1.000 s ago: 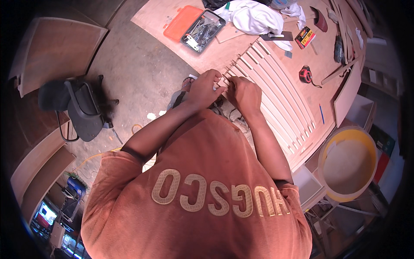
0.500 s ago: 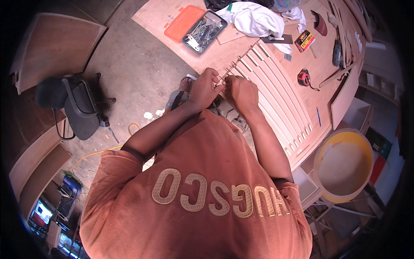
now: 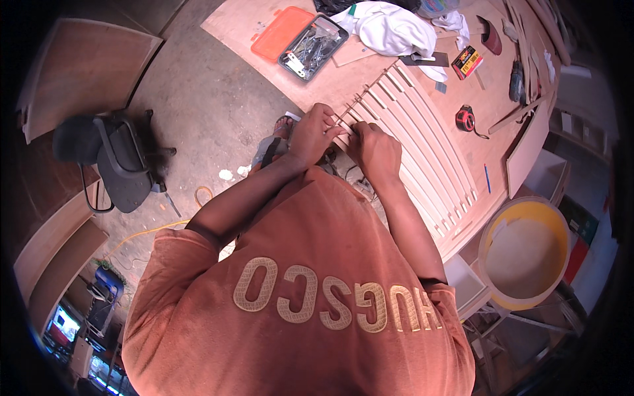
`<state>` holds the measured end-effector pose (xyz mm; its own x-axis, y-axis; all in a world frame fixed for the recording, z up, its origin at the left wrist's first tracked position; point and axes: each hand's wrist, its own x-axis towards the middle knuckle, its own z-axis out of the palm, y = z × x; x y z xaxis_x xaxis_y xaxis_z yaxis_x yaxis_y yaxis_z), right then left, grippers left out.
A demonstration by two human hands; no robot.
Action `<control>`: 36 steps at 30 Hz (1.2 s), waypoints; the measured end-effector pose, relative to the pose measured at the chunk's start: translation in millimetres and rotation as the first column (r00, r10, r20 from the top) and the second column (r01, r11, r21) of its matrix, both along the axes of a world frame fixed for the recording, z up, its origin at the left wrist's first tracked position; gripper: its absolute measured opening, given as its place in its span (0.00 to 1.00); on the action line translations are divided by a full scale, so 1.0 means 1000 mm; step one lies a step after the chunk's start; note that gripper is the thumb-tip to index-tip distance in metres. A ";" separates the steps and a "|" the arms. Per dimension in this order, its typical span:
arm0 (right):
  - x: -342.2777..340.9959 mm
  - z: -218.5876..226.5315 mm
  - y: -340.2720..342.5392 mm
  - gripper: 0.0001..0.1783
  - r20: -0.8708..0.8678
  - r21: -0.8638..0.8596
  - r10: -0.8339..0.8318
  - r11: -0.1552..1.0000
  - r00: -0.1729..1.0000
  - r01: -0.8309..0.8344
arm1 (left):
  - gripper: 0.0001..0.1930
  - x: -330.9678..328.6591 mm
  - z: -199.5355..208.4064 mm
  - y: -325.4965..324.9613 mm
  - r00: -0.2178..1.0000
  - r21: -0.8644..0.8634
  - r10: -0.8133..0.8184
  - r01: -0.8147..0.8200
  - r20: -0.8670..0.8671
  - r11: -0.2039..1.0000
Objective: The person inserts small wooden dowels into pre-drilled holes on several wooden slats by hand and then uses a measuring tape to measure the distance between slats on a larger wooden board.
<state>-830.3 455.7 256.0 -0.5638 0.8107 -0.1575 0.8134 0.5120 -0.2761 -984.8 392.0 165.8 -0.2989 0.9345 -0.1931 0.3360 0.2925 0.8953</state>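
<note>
Several pale wooden slats (image 3: 422, 142) lie side by side on the workbench, their near-left ends crossed by thin brownish strips (image 3: 360, 103). At that end my left hand (image 3: 313, 135) is closed, its fingertips pinched at the tip of the nearest wooden slat (image 3: 343, 138). My right hand (image 3: 378, 155) is curled over the same slat a little to the right, its fingers closed and partly hidden beneath the back of the hand. Whether a smaller piece sits between the left fingertips I cannot make out.
An open orange-lidded box (image 3: 314, 49) of screws and small hardware stands at the far side. Near it are white cloths (image 3: 389, 30), a small yellow-and-red box (image 3: 467, 63), a tape measure (image 3: 465, 119) and a blue pencil (image 3: 488, 178). A swivel chair (image 3: 122, 158) stands left.
My right hand has slid slightly right and toward me, away from the left fingertips, so more of the slat's end shows. The left hand has stayed nearly in place.
</note>
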 end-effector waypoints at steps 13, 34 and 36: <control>-0.001 -0.024 -0.012 0.04 -0.130 0.082 -0.054 0.995 0.990 0.065 | 0.26 -0.006 -0.007 -0.008 0.996 0.081 -0.087 0.086 0.004 0.993; 0.229 -0.035 -0.150 0.10 -0.374 -0.037 -0.802 0.515 0.466 0.856 | 0.22 -0.007 -0.018 -0.006 0.990 0.076 -0.133 0.136 -0.053 0.988; 0.287 -0.054 -0.184 0.16 -0.407 -0.011 -0.908 0.117 0.103 0.993 | 0.23 -0.005 -0.015 -0.005 0.988 0.090 -0.144 0.148 -0.050 0.985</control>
